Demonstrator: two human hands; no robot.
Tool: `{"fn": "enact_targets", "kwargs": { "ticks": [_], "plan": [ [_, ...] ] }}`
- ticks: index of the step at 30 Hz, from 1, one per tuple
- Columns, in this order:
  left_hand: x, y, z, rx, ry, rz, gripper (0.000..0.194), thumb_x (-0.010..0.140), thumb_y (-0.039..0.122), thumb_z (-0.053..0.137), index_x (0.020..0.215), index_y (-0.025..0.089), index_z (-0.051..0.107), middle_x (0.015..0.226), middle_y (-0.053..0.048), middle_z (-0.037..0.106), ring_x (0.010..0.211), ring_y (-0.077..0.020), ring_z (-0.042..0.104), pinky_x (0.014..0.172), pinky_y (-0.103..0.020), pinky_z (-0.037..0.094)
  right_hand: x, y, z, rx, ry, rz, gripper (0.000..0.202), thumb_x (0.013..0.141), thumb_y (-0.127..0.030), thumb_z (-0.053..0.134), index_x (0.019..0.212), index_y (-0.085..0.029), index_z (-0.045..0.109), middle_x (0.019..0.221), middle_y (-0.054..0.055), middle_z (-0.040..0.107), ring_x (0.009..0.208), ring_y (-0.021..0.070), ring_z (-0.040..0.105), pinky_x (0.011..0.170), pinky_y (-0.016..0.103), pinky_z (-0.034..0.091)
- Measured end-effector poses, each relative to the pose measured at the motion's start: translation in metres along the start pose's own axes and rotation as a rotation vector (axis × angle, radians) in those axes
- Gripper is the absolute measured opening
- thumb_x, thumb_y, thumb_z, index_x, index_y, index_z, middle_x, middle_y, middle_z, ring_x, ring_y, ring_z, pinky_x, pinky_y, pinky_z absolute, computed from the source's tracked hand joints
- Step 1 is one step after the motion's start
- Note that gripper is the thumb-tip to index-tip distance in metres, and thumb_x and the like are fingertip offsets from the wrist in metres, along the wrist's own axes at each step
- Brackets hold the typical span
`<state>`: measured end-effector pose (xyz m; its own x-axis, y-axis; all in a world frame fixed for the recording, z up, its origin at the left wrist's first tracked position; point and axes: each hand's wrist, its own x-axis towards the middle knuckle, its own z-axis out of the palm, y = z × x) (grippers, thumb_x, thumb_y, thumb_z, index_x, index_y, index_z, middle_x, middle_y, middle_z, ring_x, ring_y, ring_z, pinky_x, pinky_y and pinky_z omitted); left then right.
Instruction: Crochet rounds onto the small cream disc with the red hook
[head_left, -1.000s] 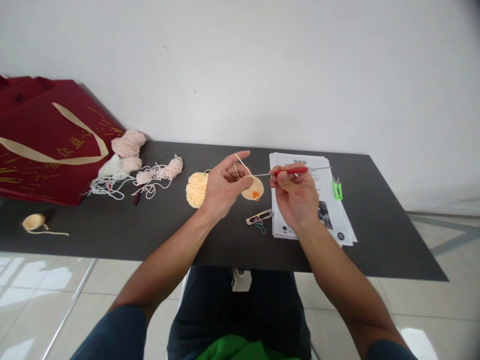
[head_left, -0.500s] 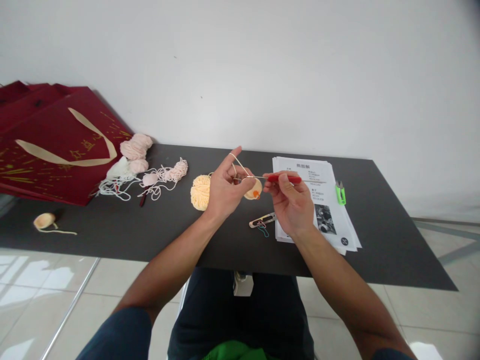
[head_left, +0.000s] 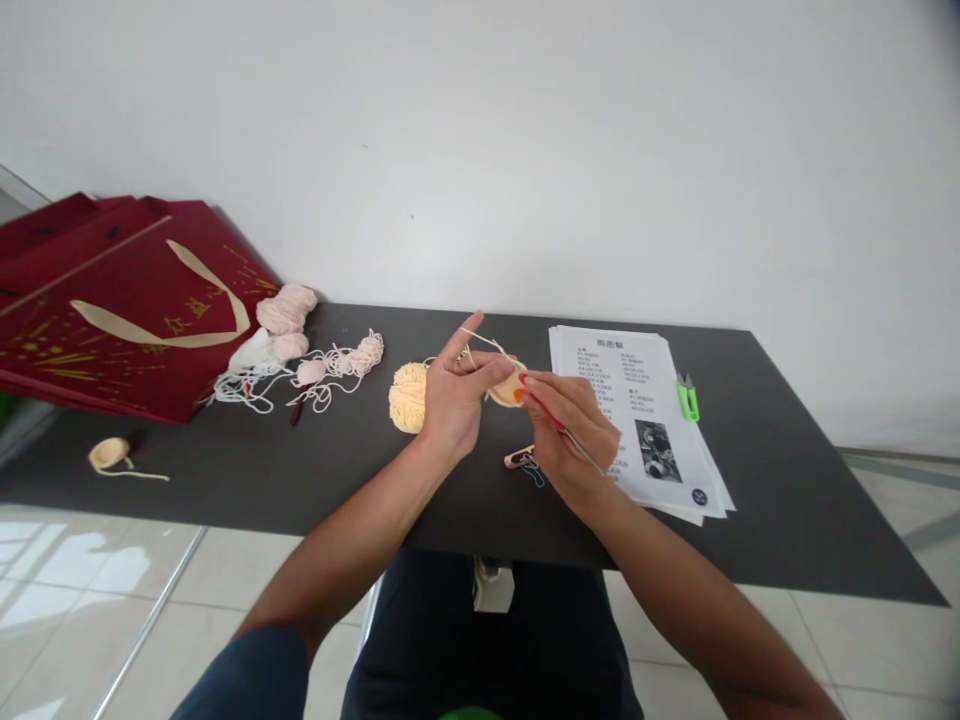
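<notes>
Between my hands is a small cream crochet piece (head_left: 506,390) with an orange patch on it. My left hand (head_left: 459,395) pinches its edge, index finger raised with the cream yarn (head_left: 487,342) looped over it. My right hand (head_left: 574,425) is closed on a red-handled crochet hook (head_left: 551,408), its thin end pointing back toward my wrist. The right fingertips meet the crochet piece, and the hook's working tip is hidden there. A pale yellow yarn ball (head_left: 408,398) lies just left of my left hand, partly covered by it.
Printed sheets (head_left: 652,440) lie under and beyond my right hand, with green thread snips (head_left: 687,398) at their right edge. Another snipper (head_left: 519,458) lies nearer me. Leftward are pink yarn (head_left: 366,353), a red paper bag (head_left: 142,310) and a small cream crocheted cup (head_left: 109,453).
My right hand has turned and come in close to the crochet piece, tilting the hook from level to slanted. The raised left finger still carries the yarn. The view has shifted slightly.
</notes>
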<state>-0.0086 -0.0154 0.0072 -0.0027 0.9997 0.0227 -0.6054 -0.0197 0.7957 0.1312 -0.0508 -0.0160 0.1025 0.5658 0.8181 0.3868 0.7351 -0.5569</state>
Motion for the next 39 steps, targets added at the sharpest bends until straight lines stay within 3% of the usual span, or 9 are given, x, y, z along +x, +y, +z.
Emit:
{"fn": "enact_targets", "kwargs": {
  "ticks": [3, 9, 12, 23, 33, 39],
  "plan": [
    [0.000, 0.005, 0.001, -0.063, -0.012, -0.071, 0.076, 0.067, 0.015, 0.091, 0.137, 0.019, 0.062, 0.076, 0.003, 0.077, 0.075, -0.0129, 0.073, 0.079, -0.027, 0.055, -0.002, 0.005, 0.003, 0.082, 0.008, 0.022, 0.041, 0.086, -0.010, 0.076, 0.117, -0.037, 0.078, 0.115, 0.003, 0.083, 0.099, 0.0220, 0.076, 0.086, 0.043, 0.063],
    [0.002, 0.011, -0.001, -0.026, -0.051, -0.102, 0.079, 0.064, 0.011, 0.090, 0.138, 0.017, 0.060, 0.077, 0.004, 0.075, 0.061, -0.0091, 0.065, 0.065, -0.024, 0.051, 0.010, 0.010, 0.006, 0.674, 0.038, 0.628, 0.010, 0.090, -0.030, 0.076, 0.099, -0.029, 0.081, 0.097, 0.001, 0.082, 0.075, 0.0134, 0.072, 0.062, 0.027, 0.060],
    [0.002, 0.009, -0.001, 0.009, -0.071, -0.095, 0.082, 0.064, 0.010, 0.088, 0.140, 0.018, 0.059, 0.080, 0.004, 0.076, 0.061, -0.0087, 0.065, 0.062, -0.024, 0.050, 0.018, 0.008, 0.003, 0.779, 0.074, 0.724, 0.007, 0.086, -0.030, 0.081, 0.090, -0.025, 0.078, 0.093, 0.000, 0.080, 0.072, 0.0100, 0.070, 0.063, 0.023, 0.059],
    [0.003, 0.012, -0.003, 0.074, -0.065, -0.076, 0.085, 0.062, 0.011, 0.087, 0.142, 0.018, 0.059, 0.075, 0.005, 0.074, 0.060, -0.0086, 0.063, 0.059, -0.023, 0.049, 0.026, 0.012, -0.006, 0.794, 0.122, 0.674, 0.014, 0.083, -0.032, 0.085, 0.086, -0.026, 0.073, 0.089, -0.002, 0.076, 0.067, 0.0074, 0.065, 0.059, 0.020, 0.055],
    [0.006, 0.019, -0.010, 0.101, -0.166, -0.096, 0.079, 0.062, 0.010, 0.079, 0.139, 0.016, 0.061, 0.071, 0.005, 0.070, 0.051, -0.0070, 0.054, 0.047, -0.021, 0.039, 0.024, 0.010, -0.008, 0.689, 0.088, 0.518, 0.015, 0.084, -0.033, 0.084, 0.088, -0.025, 0.072, 0.088, -0.001, 0.076, 0.064, 0.0102, 0.067, 0.055, 0.025, 0.054],
    [0.008, 0.021, -0.014, 0.117, -0.232, -0.120, 0.069, 0.062, 0.008, 0.073, 0.130, 0.018, 0.068, 0.071, 0.003, 0.069, 0.052, -0.0077, 0.052, 0.046, -0.021, 0.036, 0.025, 0.007, -0.010, 0.660, 0.067, 0.511, 0.012, 0.085, -0.032, 0.083, 0.087, -0.026, 0.072, 0.088, -0.001, 0.076, 0.063, 0.0093, 0.066, 0.054, 0.025, 0.052]
  ]
}}
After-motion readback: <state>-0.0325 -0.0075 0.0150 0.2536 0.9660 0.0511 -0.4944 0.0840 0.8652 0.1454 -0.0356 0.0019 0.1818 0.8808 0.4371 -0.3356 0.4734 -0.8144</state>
